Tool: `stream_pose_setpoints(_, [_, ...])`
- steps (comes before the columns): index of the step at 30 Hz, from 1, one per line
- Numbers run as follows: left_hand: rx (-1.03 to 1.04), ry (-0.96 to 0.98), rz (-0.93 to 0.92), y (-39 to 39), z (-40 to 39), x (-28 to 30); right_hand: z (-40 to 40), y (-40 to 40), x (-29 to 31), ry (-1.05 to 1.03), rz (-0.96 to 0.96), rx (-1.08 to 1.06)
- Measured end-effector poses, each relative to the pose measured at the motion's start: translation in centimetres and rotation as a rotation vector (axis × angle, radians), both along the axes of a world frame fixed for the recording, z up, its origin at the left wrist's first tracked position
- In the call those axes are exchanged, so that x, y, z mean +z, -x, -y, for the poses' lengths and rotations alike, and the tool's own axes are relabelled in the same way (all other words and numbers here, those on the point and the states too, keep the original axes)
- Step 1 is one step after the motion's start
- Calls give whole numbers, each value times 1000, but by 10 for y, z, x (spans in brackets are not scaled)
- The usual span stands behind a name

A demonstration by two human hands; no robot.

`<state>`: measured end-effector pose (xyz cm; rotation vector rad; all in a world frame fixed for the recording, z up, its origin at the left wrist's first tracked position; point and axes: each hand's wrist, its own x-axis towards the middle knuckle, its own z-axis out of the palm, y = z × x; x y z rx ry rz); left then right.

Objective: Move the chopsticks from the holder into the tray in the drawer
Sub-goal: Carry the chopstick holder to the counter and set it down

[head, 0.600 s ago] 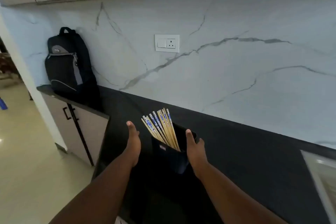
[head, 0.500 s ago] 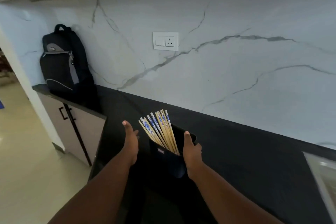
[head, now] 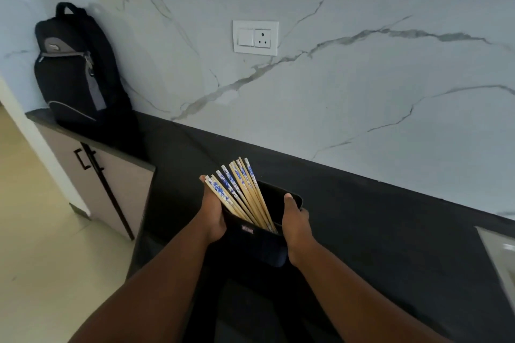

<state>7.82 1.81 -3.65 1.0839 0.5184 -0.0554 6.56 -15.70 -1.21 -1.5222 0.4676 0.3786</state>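
Note:
A black chopstick holder [head: 260, 245] stands on the dark countertop [head: 376, 220] in front of me. Several wooden chopsticks [head: 239, 189] with blue-and-white tops lean to the left out of it. My left hand [head: 213, 213] grips the holder's left side, thumb up beside the chopstick tops. My right hand [head: 295, 227] grips its right side with the thumb on the rim. The fingers of both hands are hidden behind the holder. No drawer or tray is in view.
A black backpack [head: 75, 69] leans on the marble wall at the counter's left end. A white switch and socket plate [head: 255, 37] is on the wall. A cabinet door with a black handle [head: 83, 159] is lower left, and a pale edge [head: 498, 256] at right.
My left hand has closed in from the left and now holds the holder's side. My right hand stays on the right side. The view has moved closer.

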Motion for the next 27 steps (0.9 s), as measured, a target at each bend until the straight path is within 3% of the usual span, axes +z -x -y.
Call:
stream_pose_setpoints(5, [111, 49, 51, 50, -21, 7, -20, 16, 16, -9, 9, 159])
stream_pose_setpoints(14, [649, -29, 162, 224, -87, 23, -129, 111, 21, 35, 56, 617])
stream_pose_setpoints(20, [940, -46, 196, 385, -122, 0, -206, 230, -2, 83, 61, 953])
stream_pose_setpoints(27, [1346, 123, 191, 592, -107, -62, -258, 413, -49, 180, 66, 1333])
